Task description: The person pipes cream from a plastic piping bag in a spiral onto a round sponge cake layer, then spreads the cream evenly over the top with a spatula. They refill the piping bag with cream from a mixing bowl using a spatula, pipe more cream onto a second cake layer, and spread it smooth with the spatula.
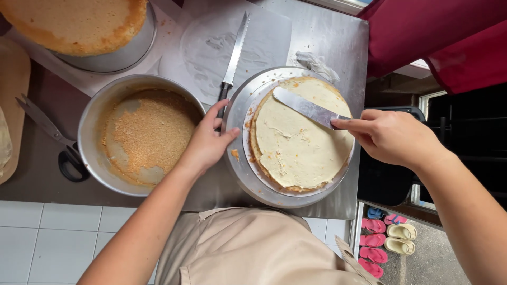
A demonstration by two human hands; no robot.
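A round cake layer covered in pale cream lies on a round metal turntable. My right hand grips a flat metal spatula, whose blade rests on the cream near the cake's far edge. My left hand holds the turntable's left rim, thumb over the edge.
An empty crumb-lined cake tin sits left of the turntable. A serrated knife lies on baking paper behind. Black scissors lie far left. Another cake stands at the back left. Sandals lie on the floor, lower right.
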